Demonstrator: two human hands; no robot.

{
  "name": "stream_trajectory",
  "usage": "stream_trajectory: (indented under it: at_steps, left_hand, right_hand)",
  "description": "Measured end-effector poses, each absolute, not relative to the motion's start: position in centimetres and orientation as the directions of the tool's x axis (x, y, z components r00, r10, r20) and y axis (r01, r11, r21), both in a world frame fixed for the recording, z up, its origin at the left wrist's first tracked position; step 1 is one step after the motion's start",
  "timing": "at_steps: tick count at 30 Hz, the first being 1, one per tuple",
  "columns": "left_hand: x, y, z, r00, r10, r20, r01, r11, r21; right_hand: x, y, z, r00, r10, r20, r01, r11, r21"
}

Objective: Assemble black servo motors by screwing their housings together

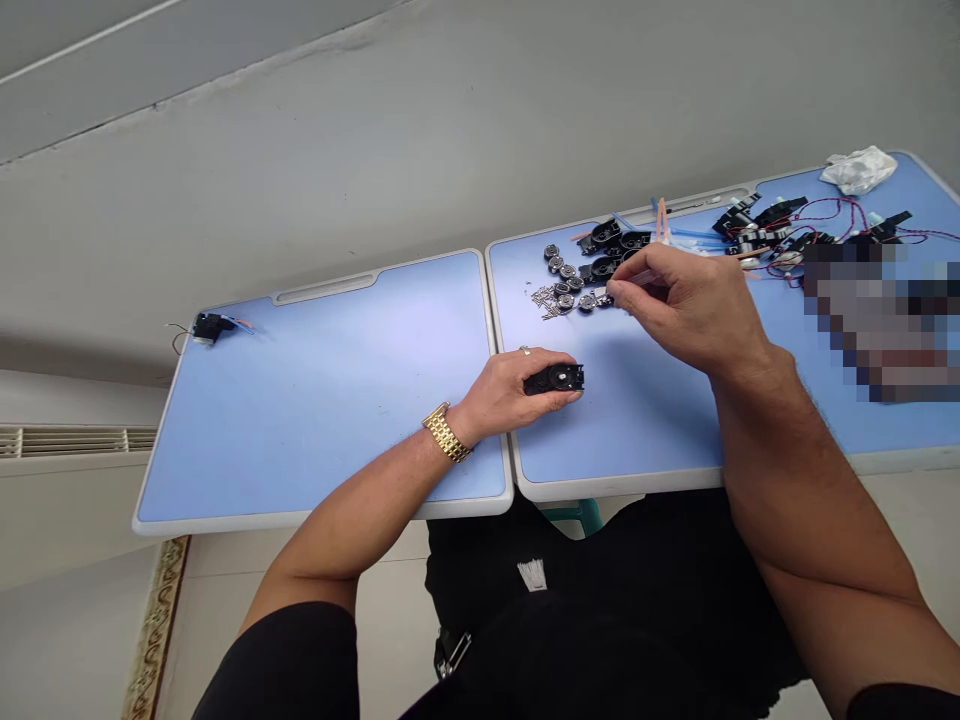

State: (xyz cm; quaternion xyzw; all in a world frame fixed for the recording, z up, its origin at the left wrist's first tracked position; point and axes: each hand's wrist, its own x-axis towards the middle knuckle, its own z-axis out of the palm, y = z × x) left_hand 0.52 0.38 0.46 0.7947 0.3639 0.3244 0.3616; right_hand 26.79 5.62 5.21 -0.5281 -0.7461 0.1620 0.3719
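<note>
My left hand (504, 390) is closed around a small black plastic housing (553, 379), which has a round recess with a pale pin at its centre. It is held just above or on the blue table top; I cannot tell which. Farther off, my right hand (686, 300) pinches thumb and forefinger together beside a cluster of small round metal-and-black parts (568, 284). What sits in that pinch is mostly hidden, though a thin, pale shape shows between the fingers. Left of the round parts lies a scatter of small screws or pins (550, 302). More black housings (602, 237) lie behind the right hand.
Black assemblies with red wires (814, 240) are heaped at the right, near a crumpled white tissue (859, 170). A black part with wires (212, 327) lies at the left table's far corner. A seam (498, 345) divides the two blue tables (337, 400). A wall stands behind.
</note>
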Motion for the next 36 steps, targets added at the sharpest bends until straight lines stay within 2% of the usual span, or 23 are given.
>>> stream_trajectory:
  at_steps: [19,31,36]
  left_hand:
    - [0.43,0.39,0.50,0.520,0.828,0.209,0.377,-0.443,0.814]
    - [0.43,0.30,0.51,0.522,0.827,0.206,0.383,-0.444,0.810]
    - [0.50,0.34,0.30,0.503,0.825,0.260,0.357,-0.472,0.806]
  right_hand:
    - [26.53,5.47,5.51,-0.101,0.879,0.467,0.608,0.426,-0.670]
    - [26.30,5.24,6.04,-0.099,0.902,0.419,0.601,0.390,-0.697]
    - [26.19,5.09,6.16,-0.091,0.903,0.420,0.593,0.388,-0.706]
